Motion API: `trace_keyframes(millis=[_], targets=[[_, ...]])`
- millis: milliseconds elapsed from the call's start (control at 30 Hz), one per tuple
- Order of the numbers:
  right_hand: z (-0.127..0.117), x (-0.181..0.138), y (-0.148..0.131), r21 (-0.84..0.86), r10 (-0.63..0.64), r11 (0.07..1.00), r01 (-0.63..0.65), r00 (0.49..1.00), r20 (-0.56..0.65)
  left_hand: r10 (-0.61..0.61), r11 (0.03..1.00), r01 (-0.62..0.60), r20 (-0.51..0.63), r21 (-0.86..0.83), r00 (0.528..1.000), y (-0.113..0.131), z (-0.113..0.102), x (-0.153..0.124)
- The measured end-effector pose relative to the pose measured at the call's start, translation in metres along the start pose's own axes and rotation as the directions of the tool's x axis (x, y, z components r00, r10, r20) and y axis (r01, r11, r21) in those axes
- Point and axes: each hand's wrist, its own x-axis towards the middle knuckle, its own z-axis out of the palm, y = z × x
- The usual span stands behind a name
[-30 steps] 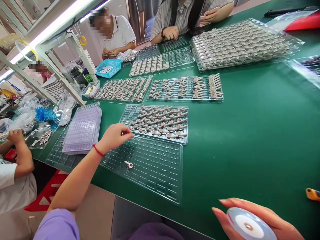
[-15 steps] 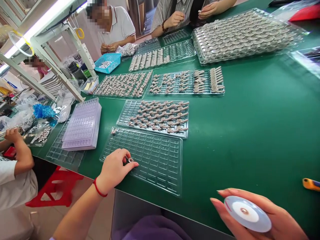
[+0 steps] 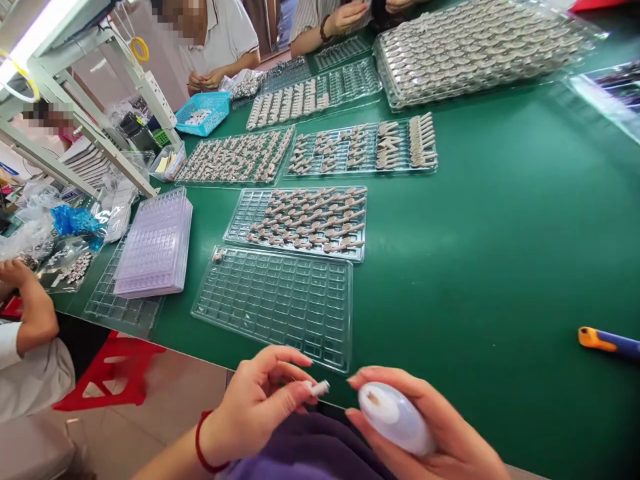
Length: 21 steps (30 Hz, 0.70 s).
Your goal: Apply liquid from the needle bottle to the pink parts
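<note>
My left hand (image 3: 263, 407) is closed over the table's near edge, pinching a small pale cylindrical part (image 3: 319, 389) between thumb and fingers. My right hand (image 3: 450, 433) is wrapped round a rounded, translucent white object (image 3: 397, 417) with a brownish spot at its end; its exact kind is unclear. The two hands are close together but apart. Just beyond them lies a clear plastic compartment tray (image 3: 280, 300), with one small part (image 3: 218, 254) in its far left corner.
Behind it, another clear tray (image 3: 240, 217) holds several beige spoon-shaped parts. More filled trays (image 3: 360, 150) stand farther back. A stack of purplish trays (image 3: 150, 247) is at the left. An orange-and-blue tool (image 3: 600, 339) lies right. Co-workers sit at the far side and left.
My left hand has left the near tray and come toward me with the small part. My right hand has moved left with the white object, which is now tilted. The view has shifted slightly.
</note>
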Motion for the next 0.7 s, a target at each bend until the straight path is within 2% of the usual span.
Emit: trace_keyframes(millis=[100,233,367,567,633,700], targets=[[0.006,-0.001,-0.003,0.170,-0.047,0.985,0.032,0.995,0.085,-0.051,0.988,0.062,0.085,-0.141,0.995,-0.006,0.012,-0.002],[0.008,-0.005,-0.004,0.259,-0.001,0.966,-0.017,0.998,0.068,-0.063,0.989,0.071,0.068,-0.127,0.996,-0.008,0.021,-0.005],[0.009,-0.007,-0.007,0.238,0.063,0.968,-0.076,0.996,0.061,-0.051,0.996,0.048,-0.027,-0.077,0.998,-0.014,0.026,-0.007],[0.014,-0.008,-0.004,0.152,0.020,0.988,-0.018,1.000,-0.013,0.058,0.998,-0.060,-0.076,-0.014,0.995,-0.020,0.028,-0.004],[0.014,-0.009,-0.005,0.142,0.013,0.990,-0.010,1.000,-0.022,0.036,0.998,-0.040,-0.090,-0.039,0.995,-0.018,0.027,-0.005],[0.012,-0.010,-0.007,0.130,0.015,0.991,-0.011,0.999,-0.030,-0.053,0.994,0.041,-0.122,-0.099,0.991,-0.017,0.024,-0.008]])
